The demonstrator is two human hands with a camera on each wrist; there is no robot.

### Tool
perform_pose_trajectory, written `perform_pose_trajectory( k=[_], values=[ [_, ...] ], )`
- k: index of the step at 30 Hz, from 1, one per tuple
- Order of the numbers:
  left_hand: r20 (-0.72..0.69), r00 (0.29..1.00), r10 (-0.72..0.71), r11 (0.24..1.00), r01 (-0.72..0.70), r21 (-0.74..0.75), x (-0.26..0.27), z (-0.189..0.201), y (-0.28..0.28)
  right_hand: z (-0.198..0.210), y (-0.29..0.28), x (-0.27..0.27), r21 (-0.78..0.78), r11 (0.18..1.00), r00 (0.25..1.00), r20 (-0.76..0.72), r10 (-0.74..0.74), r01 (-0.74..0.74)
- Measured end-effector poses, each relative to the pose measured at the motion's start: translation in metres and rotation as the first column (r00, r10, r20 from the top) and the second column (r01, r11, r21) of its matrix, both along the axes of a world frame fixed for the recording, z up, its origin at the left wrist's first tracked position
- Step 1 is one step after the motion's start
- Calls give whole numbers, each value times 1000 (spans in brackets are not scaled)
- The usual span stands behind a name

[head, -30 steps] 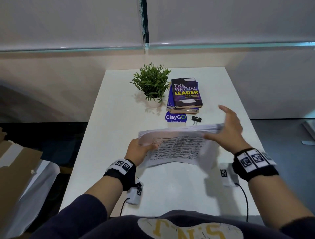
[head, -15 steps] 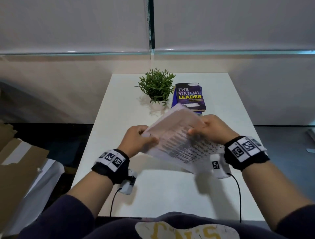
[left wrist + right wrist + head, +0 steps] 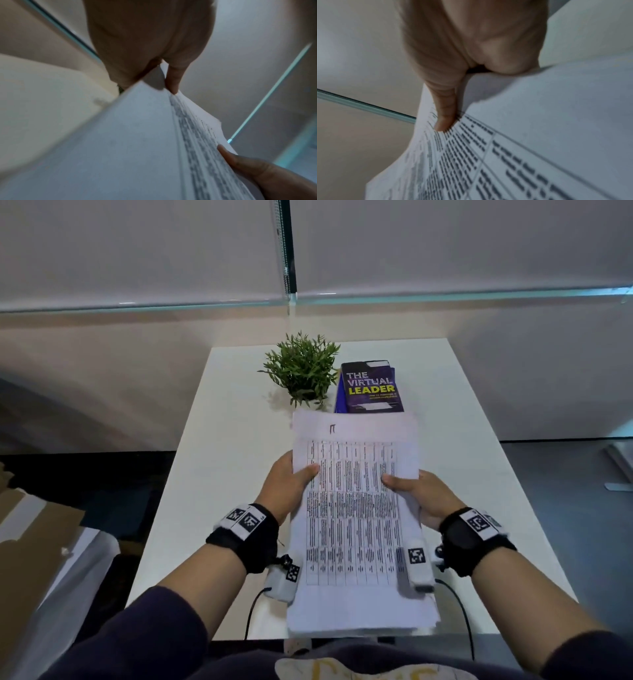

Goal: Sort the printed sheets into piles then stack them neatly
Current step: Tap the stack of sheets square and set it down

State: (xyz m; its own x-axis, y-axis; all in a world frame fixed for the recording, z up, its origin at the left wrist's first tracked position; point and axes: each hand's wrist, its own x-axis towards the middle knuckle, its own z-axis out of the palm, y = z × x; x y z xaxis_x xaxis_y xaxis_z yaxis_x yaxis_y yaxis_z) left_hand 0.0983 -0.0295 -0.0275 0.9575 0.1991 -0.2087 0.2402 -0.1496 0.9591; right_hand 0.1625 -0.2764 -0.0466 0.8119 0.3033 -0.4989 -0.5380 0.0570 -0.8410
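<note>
the left hand [image 3: 286,486] grips the left edge of the stack of printed sheets [image 3: 354,518], thumb laid over the top page and fingers curled beneath it. the right hand [image 3: 423,494] grips the opposite edge the same way — thumb on top, fingers under. in the left wrist view the left hand [image 3: 150,44] shows its thumb pressed down on the paper's edge, with the sheets [image 3: 137,148] fanning slightly and the right hand's thumb [image 3: 240,161] visible at the far side. the right wrist view shows the right hand [image 3: 471,47] with its thumb flat on the printed table of the top page [image 3: 530,142], the edges below it splayed a little.

the stack is held lengthwise above the near half of the white table [image 3: 222,474], tilted up toward the person, its near end over the table's front edge. the top page carries a grid of dark text rows. both wrists wear black bands with square markers — small white camera units hang under them.

beyond the stack's far edge stand a small potted green plant [image 3: 303,369] and, just beside it on the right, a dark book titled "the virtual leader" [image 3: 371,386] lying on top of a blue one. a brown cardboard box [image 3: 30,542] sits on the floor to the left.
</note>
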Motion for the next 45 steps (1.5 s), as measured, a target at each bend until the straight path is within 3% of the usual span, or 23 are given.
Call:
perform_pose_trajectory(
  k=[6,12,14,16,18,21,23,26,31,33,35,39,42,45],
  values=[
    [-296,954,41,998,-27,50,4,-80,1,-56,14,8,-316,938,986,-131,108,-145],
    [-348,935,71,997,-54,58,15,-125,-4,-97,15,23,-450,874,982,-131,138,-183],
    [-349,934,71,997,-57,51,18,-132,-4,-99,8,37,-529,803,962,-136,238,-273],
    [-350,934,71,997,-59,44,21,-137,-3,-104,-3,65,-702,629,917,-91,388,-335],
    [-350,934,72,997,-61,42,22,-143,-2,-104,-12,98,-818,535,919,20,393,-211],
    [-348,935,66,998,-57,35,23,-145,-1,-94,-11,144,-842,539,917,225,329,14],
    [-346,936,61,998,-59,16,23,-145,0,-97,-6,168,-858,510,873,290,393,56],
    [-346,936,59,998,-66,-8,24,-147,2,-119,-2,183,-907,422,856,220,468,3],
    [-340,939,59,996,-76,-38,24,-150,4,-113,-3,177,-762,623,848,439,295,178],
    [-346,936,67,994,-94,-62,23,-149,3,-95,1,167,-636,760,873,438,214,133],
    [-347,935,75,991,-109,-80,23,-148,2,-82,13,149,-501,865,926,310,215,-33],
    [-336,938,82,991,-111,-69,22,-145,1,-92,43,98,-443,800,899,-31,437,-404],
    [-330,941,77,993,-101,-57,23,-143,1,-110,51,85,-446,765,881,-148,450,-465],
    [-335,939,76,995,-92,-33,22,-144,1,-112,52,85,-414,799,899,-180,398,-436]
  ],
)
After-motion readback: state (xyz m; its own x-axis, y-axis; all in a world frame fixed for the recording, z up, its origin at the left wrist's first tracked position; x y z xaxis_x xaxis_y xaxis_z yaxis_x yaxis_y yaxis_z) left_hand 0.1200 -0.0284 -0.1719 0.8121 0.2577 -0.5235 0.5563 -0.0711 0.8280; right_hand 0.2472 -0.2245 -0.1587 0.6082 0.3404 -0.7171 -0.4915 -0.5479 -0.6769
